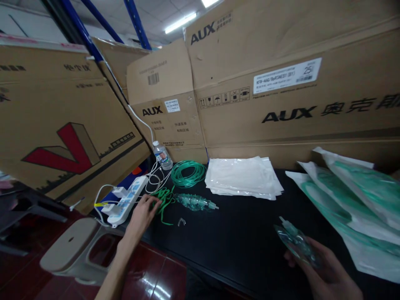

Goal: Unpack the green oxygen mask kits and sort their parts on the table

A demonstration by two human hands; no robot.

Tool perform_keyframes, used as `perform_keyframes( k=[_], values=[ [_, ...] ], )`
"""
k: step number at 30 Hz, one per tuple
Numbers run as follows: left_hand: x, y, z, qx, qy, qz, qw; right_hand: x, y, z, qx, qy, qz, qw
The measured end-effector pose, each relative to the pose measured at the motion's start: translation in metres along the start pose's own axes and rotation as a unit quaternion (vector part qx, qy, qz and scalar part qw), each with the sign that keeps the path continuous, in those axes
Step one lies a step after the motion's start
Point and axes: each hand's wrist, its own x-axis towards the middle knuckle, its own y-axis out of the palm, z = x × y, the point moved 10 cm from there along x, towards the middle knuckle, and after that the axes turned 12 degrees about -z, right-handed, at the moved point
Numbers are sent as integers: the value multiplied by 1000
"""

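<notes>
Bright leaf green on the tangled straps [164, 199]. See-through with a greenish tint on the held mask [298, 246]; deeper translucent teal, white at the tip, on the loose mask [195, 202]. Glossy emerald on the coiled tubing [188, 173]. Plain black across the table [243, 229]. White on the stacked sleeves [242, 177]; white edges around green on the filled packets [359, 212]. Brown with black lettering on the AUX carton [237, 125]; brown again, with a red V and black skyline, on the leftmost carton [46, 129]. White on the power strip [130, 198], beige on the stool [68, 237], dark red on the floor tiles [150, 266].
</notes>
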Motion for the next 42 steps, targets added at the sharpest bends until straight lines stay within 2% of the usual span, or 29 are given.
perform_keyframes(
  k=[2, 5, 7, 9, 12, 15, 17, 20, 26, 29, 31, 33, 35, 36, 37, 39, 40, 42],
  values=[
    [-6, 12, 12, 11, 8, 3, 1000, -1, 3, 2, 8, -5, 9, 1000],
    [-14, 12, 14, 36, 8, -33, 999, -2, 6, 3, 27, -19, 9, 999],
    [-16, 7, 5, 45, 8, -61, 997, -2, 6, 2, 32, -26, 8, 999],
    [-17, 8, -15, 29, 18, -66, 997, -1, 7, -1, 28, -27, 12, 999],
    [-15, 28, -55, -30, 53, -26, 998, 1, 8, -7, 24, -24, 20, 999],
    [-16, 62, -86, -69, 83, 53, 993, 2, 9, -10, 32, -30, 30, 999],
    [-18, 81, -96, -79, 93, 91, 988, 2, 10, -10, 43, -39, 39, 998],
    [-20, 94, -101, -89, 99, 115, 984, -1, 11, -7, 69, -47, 45, 995],
    [-23, 95, -112, -104, 110, 162, 975, -5, 13, 4, 80, -48, 46, 995],
    [-23, 96, -121, -115, 115, 177, 971, -8, 18, 17, 78, -61, 67, 993],
    [-18, 88, -127, -127, 118, 141, 975, -12, 22, 25, 79, -64, 84, 991],
    [-13, 72, -137, -149, 112, 73, 980, -15, 25, 32, 88, -60, 97, 990],
    [-13, 56, -150, -186, 87, 21, 979, -18, 28, 36, 96, -56, 108, 988],
    [-17, 53, -160, -210, 68, 15, 975, -19, 28, 37, 97, -55, 112, 987],
    [-24, 53, -171, -237, 48, 28, 970, -19, 28, 37, 96, -54, 113, 988],
    [-47, 66, -200, -291, 10, 97, 952, -20, 28, 37, 89, -52, 110, 988],
    [-61, 75, -216, -314, 0, 135, 940, -21, 27, 37, 86, -53, 107, 989],
    [-87, 87, -245, -352, -1, 169, 921, -23, 26, 38, 79, -60, 105, 989]
  ],
)
